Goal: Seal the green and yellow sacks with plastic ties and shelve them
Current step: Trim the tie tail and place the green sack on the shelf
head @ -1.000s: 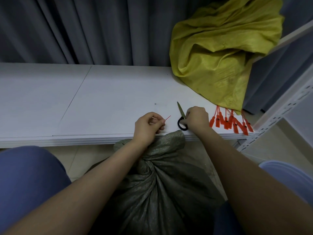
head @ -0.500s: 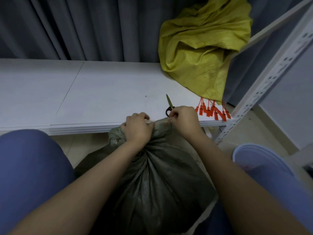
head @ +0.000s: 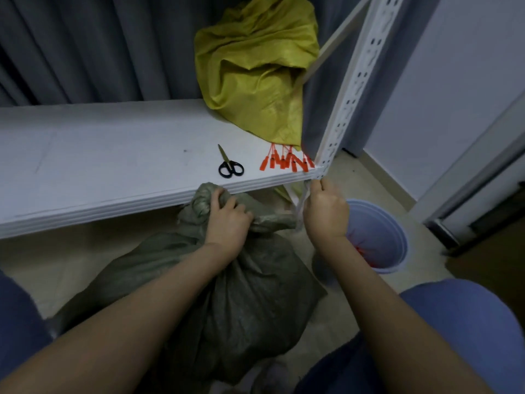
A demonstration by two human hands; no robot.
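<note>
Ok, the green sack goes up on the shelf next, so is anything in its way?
Yes: the scissors lie on the shelf near its front edge, just behind the green sack, with the orange ties and the yellow sack to their right.

Single head-worn view, looking steeply down, close over shelf (head: 113,155) edge

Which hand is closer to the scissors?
Left. The left hand, gripping the neck of the green sack, is just below the scissors on the shelf; the right hand grips the shelf post, off to their right.
</note>
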